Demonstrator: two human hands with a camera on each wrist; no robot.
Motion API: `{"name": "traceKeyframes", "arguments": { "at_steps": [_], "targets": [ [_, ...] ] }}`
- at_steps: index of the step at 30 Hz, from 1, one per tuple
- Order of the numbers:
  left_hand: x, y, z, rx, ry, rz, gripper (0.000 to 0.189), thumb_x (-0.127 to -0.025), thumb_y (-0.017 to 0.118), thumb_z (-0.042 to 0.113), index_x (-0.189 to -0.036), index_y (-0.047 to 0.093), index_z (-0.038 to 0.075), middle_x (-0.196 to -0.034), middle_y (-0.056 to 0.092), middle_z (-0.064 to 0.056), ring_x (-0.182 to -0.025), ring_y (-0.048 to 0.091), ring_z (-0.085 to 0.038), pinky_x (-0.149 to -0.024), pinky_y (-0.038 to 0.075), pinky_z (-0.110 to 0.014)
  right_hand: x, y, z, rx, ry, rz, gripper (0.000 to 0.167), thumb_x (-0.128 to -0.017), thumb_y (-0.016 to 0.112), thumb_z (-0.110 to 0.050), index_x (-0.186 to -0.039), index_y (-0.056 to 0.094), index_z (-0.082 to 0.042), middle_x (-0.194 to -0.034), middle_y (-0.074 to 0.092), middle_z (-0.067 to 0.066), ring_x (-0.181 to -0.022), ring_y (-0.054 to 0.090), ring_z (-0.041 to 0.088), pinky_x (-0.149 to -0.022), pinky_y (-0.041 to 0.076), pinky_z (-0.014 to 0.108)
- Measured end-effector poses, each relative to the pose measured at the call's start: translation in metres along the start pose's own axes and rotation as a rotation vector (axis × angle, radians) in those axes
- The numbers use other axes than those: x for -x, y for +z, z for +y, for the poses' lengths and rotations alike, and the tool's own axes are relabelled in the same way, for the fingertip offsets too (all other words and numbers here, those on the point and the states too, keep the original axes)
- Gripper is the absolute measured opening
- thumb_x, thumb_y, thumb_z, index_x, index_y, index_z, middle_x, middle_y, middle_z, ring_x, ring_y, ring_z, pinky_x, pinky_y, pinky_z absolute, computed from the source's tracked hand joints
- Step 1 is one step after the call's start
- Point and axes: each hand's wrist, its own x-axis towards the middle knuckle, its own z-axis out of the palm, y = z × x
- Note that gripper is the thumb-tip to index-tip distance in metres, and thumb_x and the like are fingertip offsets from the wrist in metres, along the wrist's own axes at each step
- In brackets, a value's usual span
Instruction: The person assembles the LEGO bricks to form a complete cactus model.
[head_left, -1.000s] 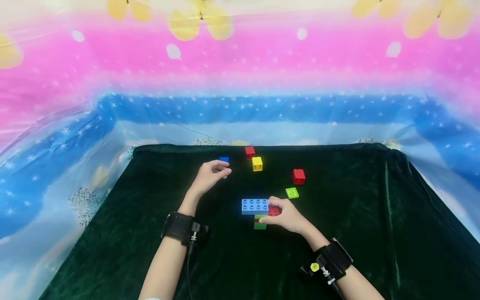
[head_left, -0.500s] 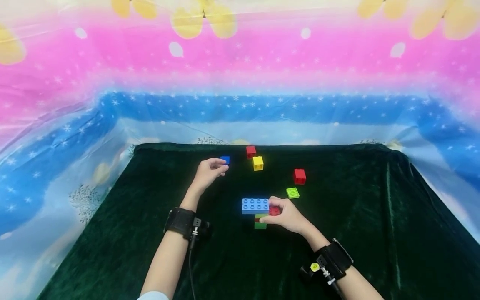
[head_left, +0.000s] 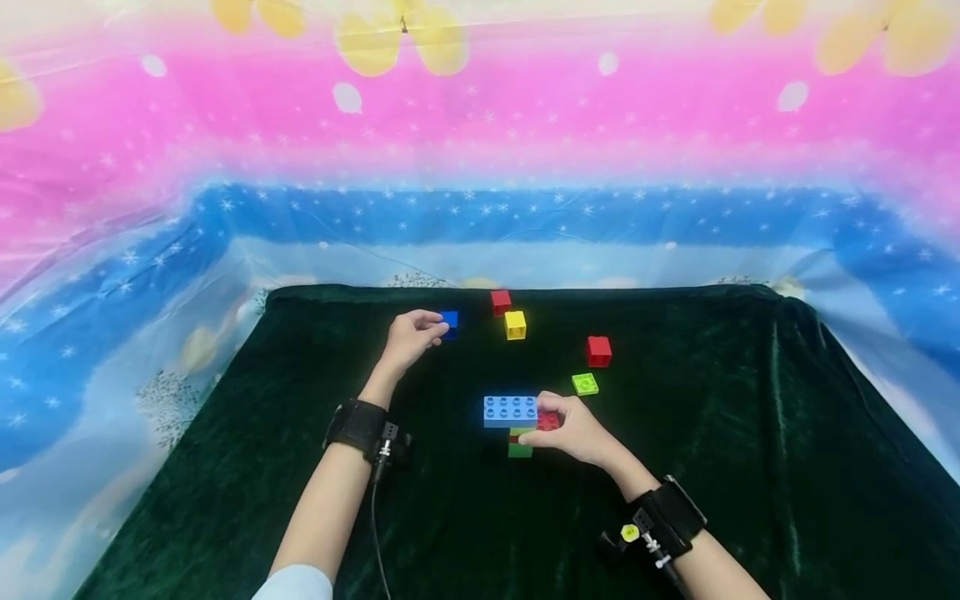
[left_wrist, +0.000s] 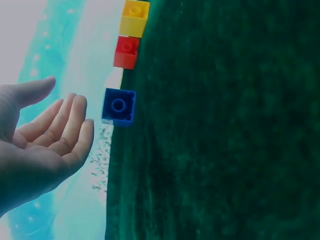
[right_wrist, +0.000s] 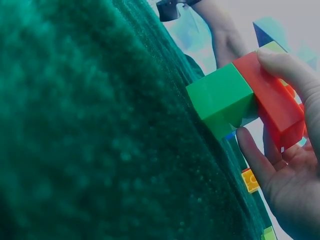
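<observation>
A dark blue brick point(head_left: 450, 323) stands at the back left of the dark green cloth. My left hand point(head_left: 411, 335) is beside it on its left; in the left wrist view the loosely bent fingers point(left_wrist: 62, 130) are a small gap away from the brick point(left_wrist: 118, 107). With thumb and fingers, my right hand point(head_left: 573, 429) grips a small built stack by its long red brick point(right_wrist: 270, 97). A green brick point(right_wrist: 222, 97) forms the stack's bottom, and a light blue eight-stud brick point(head_left: 510, 410) tops it. Fingers partly cover the lime piece point(right_wrist: 274, 47) between.
Behind the stack lie a lime flat piece point(head_left: 585, 384) and a red brick point(head_left: 598, 352). Farther back are a yellow brick point(head_left: 515, 326) and another red brick point(head_left: 500, 302). A patterned curtain point(head_left: 480, 217) surrounds the cloth-covered table point(head_left: 750, 400).
My left hand has shifted slightly left and away from me, so more of the dark blue brick shows. The right hand and its stack have stayed in place.
</observation>
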Motion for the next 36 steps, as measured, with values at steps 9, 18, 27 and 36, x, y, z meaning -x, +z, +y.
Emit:
{"name": "traceKeyframes", "arguments": {
  "at_steps": [9, 18, 27, 36],
  "targets": [
    [-0.015, 0.004, -0.009, -0.022, -0.093, 0.109, 0.037, -0.098, 0.058, 0.025, -0.126, 0.059, 0.001, -0.117, 0.063, -0.021, -0.102, 0.064, -0.033, -0.097, 0.053, -0.042, -0.001, 0.001, -0.003, -0.001, 0.005, -0.012, 0.036, -0.087, 0.072, -0.024, -0.118, 0.064, -0.01, -0.117, 0.062, 0.012, -0.105, 0.062, 0.022, -0.089, 0.052, 0.031],
    [-0.026, 0.007, -0.006, 0.083, -0.21, 0.065, 0.049, -0.099, 0.055, 0.028, -0.139, 0.047, 0.0, -0.139, 0.051, -0.023, -0.127, 0.053, -0.037, -0.109, 0.045, -0.046, 0.001, 0.0, -0.001, -0.002, 0.005, 0.005, 0.036, -0.086, 0.073, -0.024, -0.118, 0.064, -0.011, -0.117, 0.063, 0.011, -0.105, 0.061, 0.021, -0.089, 0.052, 0.032],
    [-0.032, 0.008, -0.01, 0.148, -0.296, 0.006, 0.058, -0.1, 0.053, 0.03, -0.147, 0.035, 0.001, -0.149, 0.04, -0.024, -0.135, 0.046, -0.038, -0.113, 0.041, -0.045, -0.001, 0.002, -0.001, -0.015, -0.007, -0.004, 0.036, -0.087, 0.073, -0.022, -0.12, 0.064, -0.01, -0.118, 0.062, 0.011, -0.107, 0.061, 0.021, -0.09, 0.051, 0.031],
    [-0.038, 0.018, -0.011, 0.059, -0.267, -0.026, 0.057, -0.1, 0.053, 0.027, -0.15, 0.033, 0.006, -0.153, 0.036, -0.022, -0.136, 0.045, -0.038, -0.112, 0.041, -0.047, 0.0, 0.0, 0.001, 0.003, -0.008, 0.006, 0.034, -0.086, 0.073, -0.02, -0.118, 0.065, -0.011, -0.117, 0.062, 0.011, -0.104, 0.06, 0.021, -0.089, 0.051, 0.029]
  ]
}}
